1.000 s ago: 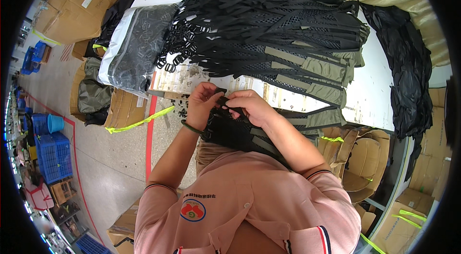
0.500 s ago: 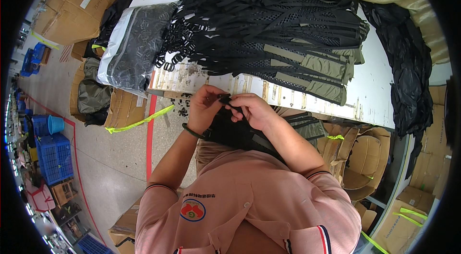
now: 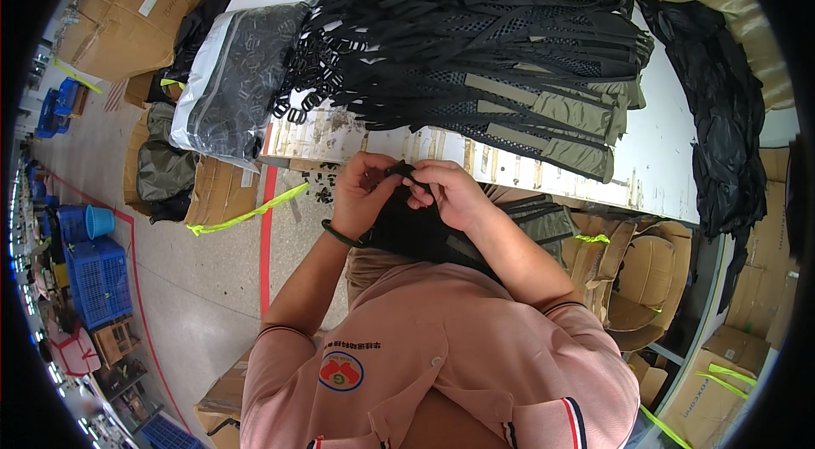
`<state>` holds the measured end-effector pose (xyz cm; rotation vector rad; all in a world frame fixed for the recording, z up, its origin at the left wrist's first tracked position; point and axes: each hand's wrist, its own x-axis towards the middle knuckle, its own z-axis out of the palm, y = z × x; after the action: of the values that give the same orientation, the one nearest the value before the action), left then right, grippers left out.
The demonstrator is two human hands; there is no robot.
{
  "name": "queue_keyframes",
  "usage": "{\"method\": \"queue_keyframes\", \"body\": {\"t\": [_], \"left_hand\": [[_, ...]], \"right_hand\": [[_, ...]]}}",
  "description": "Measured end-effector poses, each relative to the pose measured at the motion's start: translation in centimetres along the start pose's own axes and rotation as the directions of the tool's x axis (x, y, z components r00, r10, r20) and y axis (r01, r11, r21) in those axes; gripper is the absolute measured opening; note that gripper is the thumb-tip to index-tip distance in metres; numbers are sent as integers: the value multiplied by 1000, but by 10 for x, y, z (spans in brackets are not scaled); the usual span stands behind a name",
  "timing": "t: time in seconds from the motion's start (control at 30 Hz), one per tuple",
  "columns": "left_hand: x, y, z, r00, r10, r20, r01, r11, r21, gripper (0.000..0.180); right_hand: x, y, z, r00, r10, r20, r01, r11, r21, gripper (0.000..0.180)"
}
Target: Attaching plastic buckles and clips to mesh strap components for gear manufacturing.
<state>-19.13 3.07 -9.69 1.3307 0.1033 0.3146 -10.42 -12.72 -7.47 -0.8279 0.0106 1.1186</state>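
Note:
Above my lap, in front of the table edge, my two hands meet. My left hand (image 3: 361,190) is closed in a pinch on a small black piece at the end of a strap; fingers partly cover it, so its kind is unclear. My right hand (image 3: 454,190) is closed on the black strap (image 3: 397,168) right beside the left fingertips. Black fabric (image 3: 412,224) hangs below the hands and lies over my lap. Beyond them on the table, loose black plastic buckles (image 3: 297,115) lie next to a pile of black mesh and olive strapped pieces (image 3: 492,67).
A clear bag of black buckles (image 3: 246,67) sits at the white table's (image 3: 662,186) left end. Cardboard boxes stand left (image 3: 222,190) and right (image 3: 649,279). Black fabric (image 3: 722,109) drapes over the right side. Blue crates (image 3: 95,275) stand on the floor far left.
Both hands stay at nearly the same place. The right fingers have shifted slightly left, closer to the left fingertips, and the black strap between them now looks bent upward.

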Motion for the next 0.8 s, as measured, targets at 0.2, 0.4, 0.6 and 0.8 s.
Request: {"method": "queue_keyframes", "body": {"t": [0.2,0.4,0.6,0.8], "left_hand": [[0,6,-1,987,162,-8,-146,909,389,24],[-3,15,2,938,328,109,-319,702,636,24],[-9,-2,2,984,171,-51,-134,899,417,25],[-8,-2,-3,992,124,-9,-110,911,398,25]], "right_hand": [[-2,-2,10,988,-153,-26,140,949,-284,15],[-3,-6,5,996,-88,-7,74,869,-489,12],[-3,-2,3,999,44,16,-37,951,-308,14],[-6,-6,1,994,106,25,-100,978,-185,15]]}}
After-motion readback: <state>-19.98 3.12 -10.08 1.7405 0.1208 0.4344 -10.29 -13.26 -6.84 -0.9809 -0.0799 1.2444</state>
